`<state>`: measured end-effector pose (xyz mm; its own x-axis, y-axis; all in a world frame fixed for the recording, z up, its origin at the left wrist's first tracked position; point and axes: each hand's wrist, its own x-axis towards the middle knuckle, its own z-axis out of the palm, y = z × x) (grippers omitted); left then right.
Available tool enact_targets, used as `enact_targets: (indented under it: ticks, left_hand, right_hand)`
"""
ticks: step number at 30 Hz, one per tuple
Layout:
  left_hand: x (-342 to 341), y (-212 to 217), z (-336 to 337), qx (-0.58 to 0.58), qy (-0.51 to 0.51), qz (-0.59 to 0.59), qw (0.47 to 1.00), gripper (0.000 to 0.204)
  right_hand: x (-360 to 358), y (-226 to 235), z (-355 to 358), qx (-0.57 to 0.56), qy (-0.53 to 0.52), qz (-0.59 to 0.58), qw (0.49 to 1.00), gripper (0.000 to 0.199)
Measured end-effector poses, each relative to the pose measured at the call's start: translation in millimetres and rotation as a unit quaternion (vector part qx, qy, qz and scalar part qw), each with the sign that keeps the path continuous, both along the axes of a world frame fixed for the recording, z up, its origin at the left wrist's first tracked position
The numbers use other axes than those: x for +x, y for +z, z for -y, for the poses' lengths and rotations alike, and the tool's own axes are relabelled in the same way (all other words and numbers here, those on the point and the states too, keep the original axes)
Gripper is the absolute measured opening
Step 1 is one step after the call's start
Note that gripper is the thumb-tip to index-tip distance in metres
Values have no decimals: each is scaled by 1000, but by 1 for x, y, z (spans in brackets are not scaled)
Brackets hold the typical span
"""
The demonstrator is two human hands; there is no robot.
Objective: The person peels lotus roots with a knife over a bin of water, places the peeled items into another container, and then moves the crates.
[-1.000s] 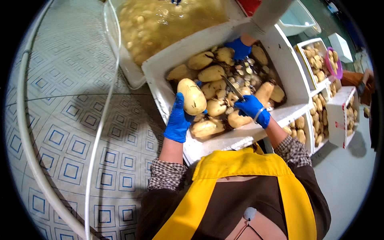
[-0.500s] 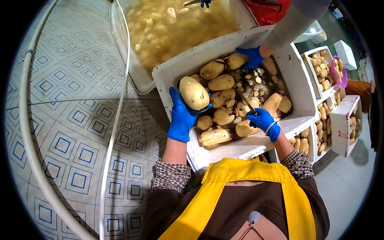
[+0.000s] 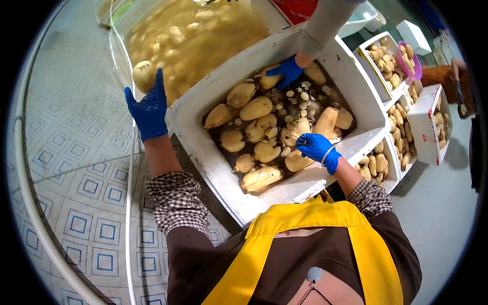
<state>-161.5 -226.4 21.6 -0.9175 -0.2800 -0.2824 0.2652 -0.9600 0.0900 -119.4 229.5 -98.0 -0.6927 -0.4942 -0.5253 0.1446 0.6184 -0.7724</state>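
Observation:
My left hand (image 3: pixel 149 109), in a blue glove, reaches over the near left rim of the water tub (image 3: pixel 118 66) with thumb and fingers spread. Just beyond its fingertips is a pale, rounded lotus root segment (image 3: pixel 144 74), apparently out of its grip. My right hand (image 3: pixel 320 150), also gloved in blue, is closed around a small knife (image 3: pixel 293 136) over the white foam box (image 3: pixel 195 168). The knife's thin blade is hard to make out against the roots. Several lotus root segments (image 3: pixel 255 108) lie in the box among cut-off ends (image 3: pixel 303 105) and dark water.
Another person's blue-gloved hand (image 3: pixel 288 71) reaches into the box from the far side. Cloudy water in the tub covers many roots. More foam boxes of roots (image 3: pixel 401 134) and a purple basket (image 3: pixel 414 66) stand at right. A white hose (image 3: pixel 129 203) crosses the tiled floor at left.
My left hand has swung left and away from the box to the tub, and its fingers have opened from the lotus root. My right hand stays over the box with the knife.

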Motion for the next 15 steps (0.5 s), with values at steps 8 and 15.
enact_targets:
  ticks: [8, 15]
  left_hand:
    - [-13, -104, -178, -794, -325, 104, 503, 49]
    - [-32, -174, -229, -955, -278, 97, 34, 57]
  right_hand:
    - [-10, 9, 7, -140, -254, -13, 957, 14]
    - [-1, 9, -7, -98, -166, -220, 956, 19]
